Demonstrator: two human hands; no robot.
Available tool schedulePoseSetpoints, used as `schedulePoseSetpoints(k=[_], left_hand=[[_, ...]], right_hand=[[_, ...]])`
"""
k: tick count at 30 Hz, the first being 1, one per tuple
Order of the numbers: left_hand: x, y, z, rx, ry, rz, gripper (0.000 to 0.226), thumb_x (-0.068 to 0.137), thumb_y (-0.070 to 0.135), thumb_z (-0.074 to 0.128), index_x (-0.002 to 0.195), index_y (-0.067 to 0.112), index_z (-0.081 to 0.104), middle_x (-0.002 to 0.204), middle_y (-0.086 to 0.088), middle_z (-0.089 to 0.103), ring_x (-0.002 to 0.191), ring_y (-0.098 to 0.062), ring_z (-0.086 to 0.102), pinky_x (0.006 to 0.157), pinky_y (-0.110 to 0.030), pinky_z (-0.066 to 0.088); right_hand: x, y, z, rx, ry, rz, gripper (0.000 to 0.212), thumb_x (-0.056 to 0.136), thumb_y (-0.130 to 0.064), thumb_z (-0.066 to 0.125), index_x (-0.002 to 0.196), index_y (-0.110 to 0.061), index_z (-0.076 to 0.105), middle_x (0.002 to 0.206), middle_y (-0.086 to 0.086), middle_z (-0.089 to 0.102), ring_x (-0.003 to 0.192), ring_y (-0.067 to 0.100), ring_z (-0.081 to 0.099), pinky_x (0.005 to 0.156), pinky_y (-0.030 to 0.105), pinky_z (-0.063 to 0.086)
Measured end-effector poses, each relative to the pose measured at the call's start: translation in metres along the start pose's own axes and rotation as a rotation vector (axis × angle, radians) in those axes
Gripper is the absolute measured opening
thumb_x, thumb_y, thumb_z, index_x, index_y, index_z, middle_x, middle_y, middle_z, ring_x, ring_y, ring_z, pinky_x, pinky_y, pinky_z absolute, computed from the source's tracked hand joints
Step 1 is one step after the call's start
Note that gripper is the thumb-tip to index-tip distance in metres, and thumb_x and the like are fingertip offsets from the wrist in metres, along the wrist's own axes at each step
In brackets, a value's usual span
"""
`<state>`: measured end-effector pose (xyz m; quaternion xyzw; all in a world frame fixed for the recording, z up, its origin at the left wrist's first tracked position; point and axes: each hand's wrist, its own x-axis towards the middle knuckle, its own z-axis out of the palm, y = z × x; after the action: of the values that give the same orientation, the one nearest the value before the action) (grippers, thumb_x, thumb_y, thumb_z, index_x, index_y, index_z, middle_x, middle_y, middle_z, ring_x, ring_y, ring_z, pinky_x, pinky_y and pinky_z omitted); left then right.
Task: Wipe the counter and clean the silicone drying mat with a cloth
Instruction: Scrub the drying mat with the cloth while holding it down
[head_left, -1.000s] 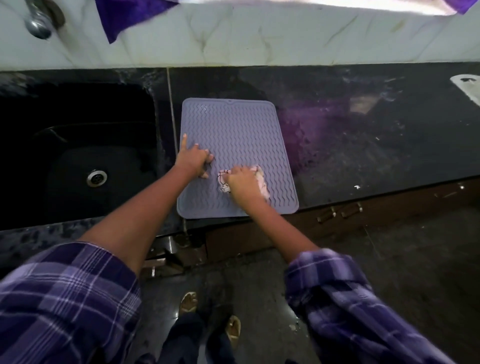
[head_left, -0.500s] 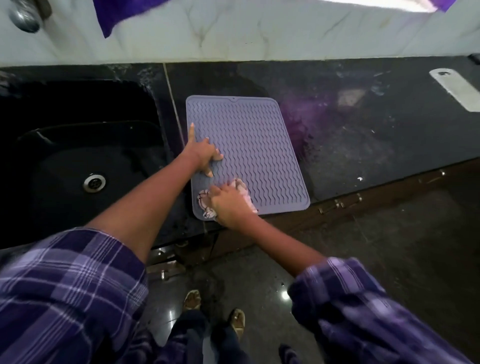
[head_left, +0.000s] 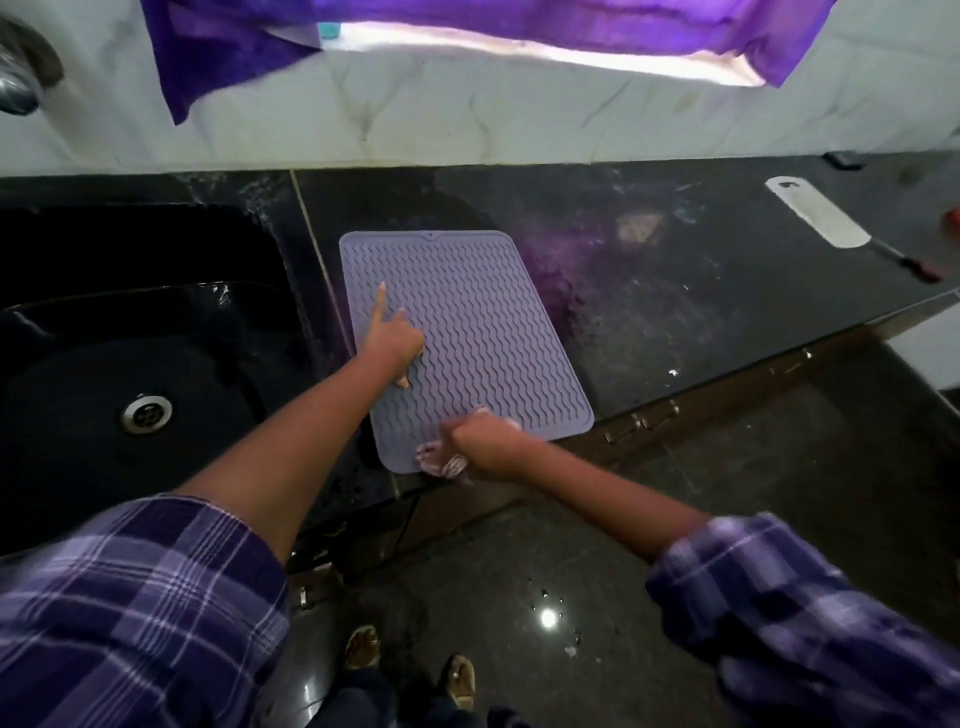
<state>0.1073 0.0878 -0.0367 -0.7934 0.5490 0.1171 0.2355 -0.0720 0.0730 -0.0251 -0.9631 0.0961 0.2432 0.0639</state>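
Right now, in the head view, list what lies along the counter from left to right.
sink → left hand pressing on the drying mat → purple-tinted patch on the counter → white flat tool → red-handled tool at the far right.

A single wide-angle camera worn on the head looks forward and steeply down from standing height, facing the wall behind the dark desk. The desk runs across the upper half of the frame, with the sink at left. Both forearms reach in from the bottom corners, and the person's feet on the floor show at the bottom edge. Straight lines bow toward the edges.
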Motion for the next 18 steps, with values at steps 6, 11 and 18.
schedulePoseSetpoints(k=[6, 11, 18], left_hand=[[-0.002, 0.003, -0.001, -0.006, 0.027, -0.003, 0.055, 0.078, 0.033, 0.075, 0.129, 0.019, 0.059, 0.146, -0.009, 0.046, 0.147, -0.030, 0.019, 0.110, -0.064, -0.015], [0.000, 0.001, 0.001, -0.015, 0.026, 0.010, 0.057, 0.077, 0.037, 0.074, 0.129, 0.018, 0.058, 0.140, -0.007, 0.051, 0.145, -0.030, 0.024, 0.108, -0.066, -0.014], [0.008, -0.004, 0.005, 0.002, 0.097, 0.094, 0.053, 0.073, 0.039, 0.076, 0.119, 0.017, 0.064, 0.124, -0.003, 0.062, 0.130, -0.024, 0.046, 0.108, -0.066, -0.014]], right_hand=[[-0.012, 0.113, -0.049, -0.046, -0.117, 0.411, 0.038, 0.085, -0.001, 0.053, 0.123, -0.003, 0.056, 0.123, 0.016, 0.060, 0.112, 0.031, 0.058, 0.091, 0.035, 0.047], [-0.031, 0.110, 0.006, 0.147, 0.116, 0.545, 0.031, 0.088, -0.020, 0.060, 0.115, -0.005, 0.057, 0.116, 0.016, 0.063, 0.104, 0.030, 0.062, 0.091, 0.037, 0.047], [-0.053, 0.137, -0.018, 0.101, -0.039, 0.614, 0.027, 0.089, -0.024, 0.057, 0.107, -0.005, 0.063, 0.108, 0.017, 0.067, 0.100, 0.030, 0.065, 0.080, 0.032, 0.049]])
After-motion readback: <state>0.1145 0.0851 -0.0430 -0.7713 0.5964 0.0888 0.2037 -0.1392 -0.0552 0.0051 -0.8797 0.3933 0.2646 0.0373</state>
